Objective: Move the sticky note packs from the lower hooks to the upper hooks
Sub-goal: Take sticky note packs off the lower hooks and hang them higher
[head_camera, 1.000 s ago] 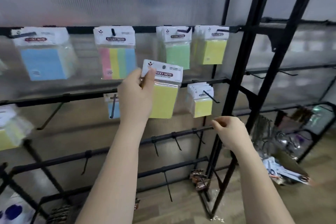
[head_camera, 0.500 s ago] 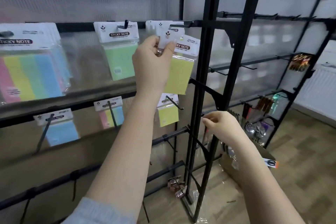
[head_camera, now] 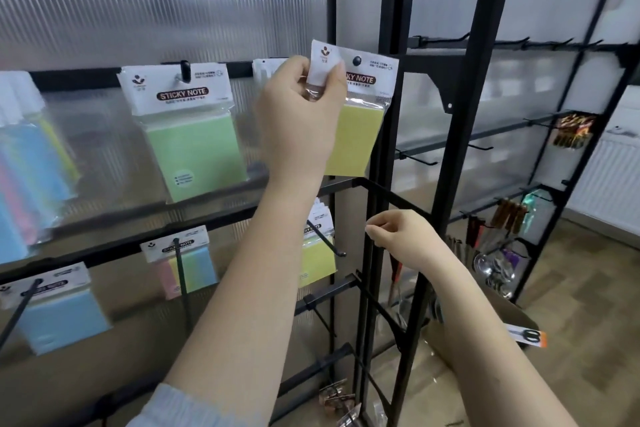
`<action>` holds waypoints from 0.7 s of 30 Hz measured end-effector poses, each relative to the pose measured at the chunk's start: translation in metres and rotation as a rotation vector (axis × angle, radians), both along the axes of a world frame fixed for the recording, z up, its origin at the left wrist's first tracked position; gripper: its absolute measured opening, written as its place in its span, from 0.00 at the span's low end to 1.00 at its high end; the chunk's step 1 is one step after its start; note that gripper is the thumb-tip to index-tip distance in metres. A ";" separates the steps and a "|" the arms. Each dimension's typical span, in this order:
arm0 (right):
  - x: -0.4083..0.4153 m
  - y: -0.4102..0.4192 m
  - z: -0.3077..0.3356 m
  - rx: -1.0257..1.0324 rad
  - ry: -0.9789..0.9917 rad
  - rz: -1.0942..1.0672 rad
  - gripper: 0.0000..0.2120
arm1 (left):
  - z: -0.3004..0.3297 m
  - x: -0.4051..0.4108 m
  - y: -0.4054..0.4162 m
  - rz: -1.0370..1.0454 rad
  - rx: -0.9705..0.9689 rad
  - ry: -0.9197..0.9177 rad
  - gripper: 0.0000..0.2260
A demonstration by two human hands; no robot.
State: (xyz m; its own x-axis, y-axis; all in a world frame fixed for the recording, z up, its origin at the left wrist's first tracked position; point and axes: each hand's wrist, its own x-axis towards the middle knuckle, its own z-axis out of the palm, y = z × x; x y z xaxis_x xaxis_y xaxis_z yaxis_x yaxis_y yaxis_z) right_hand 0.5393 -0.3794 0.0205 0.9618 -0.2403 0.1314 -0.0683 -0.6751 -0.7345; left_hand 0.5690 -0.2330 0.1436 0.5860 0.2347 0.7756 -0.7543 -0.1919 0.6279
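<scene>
A person's left hand (head_camera: 300, 114) is raised to the top rail of a black wire display rack (head_camera: 391, 149), thumb and fingers pinching the white header card of a yellow sticky note pack (head_camera: 356, 135). The pack's hanging hole sits over the black tip of an upper hook (head_camera: 356, 61), though whether the pack has slid fully onto it is hard to tell.

The right hand (head_camera: 401, 239) hangs lower, near the rack's upright post, fingers loosely curled and holding nothing.

Left of the held pack, a green sticky note pack (head_camera: 194, 146) hangs on the same upper row. On the lower row, a stack of yellow packs (head_camera: 317, 253) hangs on a hook (head_camera: 325, 243) just right of the left forearm, with a multicoloured pack (head_camera: 187, 263) and a blue pack (head_camera: 59, 319) further left.
</scene>
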 end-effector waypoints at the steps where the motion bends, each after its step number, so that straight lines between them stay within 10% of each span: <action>1: 0.002 0.001 -0.001 0.005 0.000 0.008 0.09 | 0.000 0.000 0.000 0.006 -0.002 0.000 0.15; 21: 0.032 0.003 -0.014 -0.052 0.089 0.189 0.11 | 0.013 0.036 -0.002 0.361 0.154 0.233 0.12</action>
State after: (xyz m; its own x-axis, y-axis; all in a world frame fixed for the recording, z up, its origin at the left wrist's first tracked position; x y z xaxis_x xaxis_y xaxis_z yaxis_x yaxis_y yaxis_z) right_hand 0.5717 -0.3761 0.0064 0.9974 -0.0499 0.0515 -0.0001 -0.7189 -0.6952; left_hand 0.6053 -0.2353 0.1570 0.6506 0.3482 0.6748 -0.4641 -0.5211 0.7163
